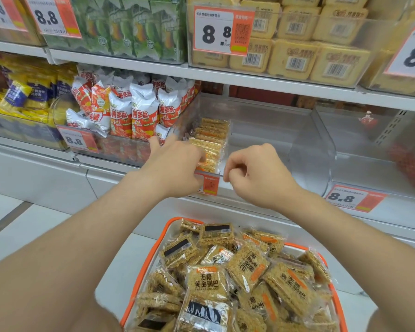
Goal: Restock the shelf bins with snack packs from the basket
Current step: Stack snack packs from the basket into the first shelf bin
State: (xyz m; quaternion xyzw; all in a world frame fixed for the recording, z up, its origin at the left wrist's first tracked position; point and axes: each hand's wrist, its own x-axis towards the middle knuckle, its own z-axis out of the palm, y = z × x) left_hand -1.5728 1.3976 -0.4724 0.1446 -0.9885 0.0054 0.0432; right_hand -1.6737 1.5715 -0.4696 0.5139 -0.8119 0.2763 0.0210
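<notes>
An orange-rimmed basket (146, 267) below me is heaped with clear-wrapped golden rice-crisp snack packs (206, 281). On the middle shelf a clear plastic bin (304, 149) holds one row of the same packs (211, 135) standing on edge against its left wall. My left hand (175, 164) reaches over the bin's front lip and its fingers touch the nearest packs of that row. My right hand (256, 174) hovers at the bin's front edge with its fingers curled, and nothing shows in it.
Left of the bin, another bin holds red-and-white snack bags (130, 109). A further clear bin (369, 149) sits to the right. The upper shelf carries green packs (134, 27) and yellow packs (295, 56). Orange price tags (355, 198) hang on the shelf fronts.
</notes>
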